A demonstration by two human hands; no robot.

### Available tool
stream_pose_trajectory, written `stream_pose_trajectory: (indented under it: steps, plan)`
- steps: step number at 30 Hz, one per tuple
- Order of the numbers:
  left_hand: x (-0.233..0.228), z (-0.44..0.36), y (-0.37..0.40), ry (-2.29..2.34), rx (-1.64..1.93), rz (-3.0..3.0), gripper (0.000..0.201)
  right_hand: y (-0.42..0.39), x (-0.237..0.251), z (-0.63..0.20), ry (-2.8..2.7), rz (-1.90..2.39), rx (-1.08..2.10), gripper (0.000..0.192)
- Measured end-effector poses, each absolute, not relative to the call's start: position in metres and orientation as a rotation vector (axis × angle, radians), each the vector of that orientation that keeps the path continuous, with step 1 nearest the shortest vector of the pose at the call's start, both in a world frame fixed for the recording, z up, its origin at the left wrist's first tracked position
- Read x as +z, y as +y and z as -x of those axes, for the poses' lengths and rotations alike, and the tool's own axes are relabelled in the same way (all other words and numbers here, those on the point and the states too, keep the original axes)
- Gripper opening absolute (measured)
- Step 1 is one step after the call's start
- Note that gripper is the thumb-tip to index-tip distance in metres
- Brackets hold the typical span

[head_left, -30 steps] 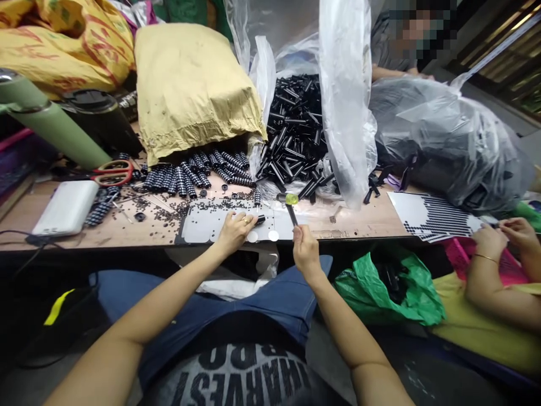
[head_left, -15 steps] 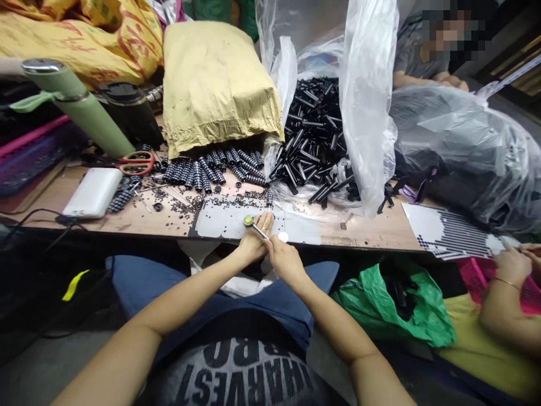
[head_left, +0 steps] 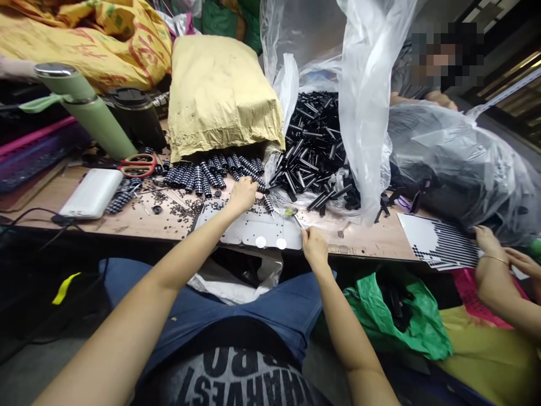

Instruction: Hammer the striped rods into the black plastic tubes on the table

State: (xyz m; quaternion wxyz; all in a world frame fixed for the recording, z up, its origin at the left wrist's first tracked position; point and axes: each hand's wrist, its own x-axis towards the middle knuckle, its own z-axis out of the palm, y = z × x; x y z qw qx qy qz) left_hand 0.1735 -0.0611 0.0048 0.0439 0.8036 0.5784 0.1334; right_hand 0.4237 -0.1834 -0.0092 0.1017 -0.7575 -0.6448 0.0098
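My left hand [head_left: 244,193] reaches over the table, fingers drawn together beside the black cylinders with pale dots [head_left: 198,176]. What its fingertips pinch, if anything, is too small to make out. My right hand [head_left: 315,246] grips the metal handle of a small tool with a round yellow-green head [head_left: 291,211]. That head is over the far right part of a grey sheet [head_left: 236,230]. A single dotted cylinder with a thin metal tip [head_left: 269,205] lies between my hands. Two white discs [head_left: 261,242] sit at the sheet's near edge, and tiny dark bits are scattered about.
A yellow sack [head_left: 224,96] and a plastic bag of black tubes [head_left: 313,146] stand behind. Leftward are red-handled scissors [head_left: 137,165], a white box [head_left: 93,193] and a green flask [head_left: 91,115]. At right, a co-worker's hands [head_left: 490,243] are beside a dotted white sheet [head_left: 439,239].
My left hand has moved away from the sheet, forward and left to the dotted cylinders. My right hand has shifted right with the tool, whose head is now away from the left hand.
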Motion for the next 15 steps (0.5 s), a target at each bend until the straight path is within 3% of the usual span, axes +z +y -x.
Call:
stream_pose_trajectory:
  steps: [4,8,12,15]
  plan:
    - [-0.009,-0.184,-0.013,1.574,0.258,-2.654,0.020,-0.141,0.000,-0.409,-1.951,1.935,-0.008,0.021]
    - [-0.019,-0.189,-0.014,1.596,0.316,-2.591,0.017,-0.091,0.014,-0.395,-1.926,1.815,0.245,0.017]
    - [-0.009,-0.176,-0.044,1.709,0.871,-2.074,0.020,-0.078,0.011,-0.388,-1.851,1.754,0.453,0.008]
    - [0.004,-0.175,-0.074,1.464,1.179,-1.387,0.022,-0.103,0.001,-0.371,-1.510,1.508,0.870,0.018]
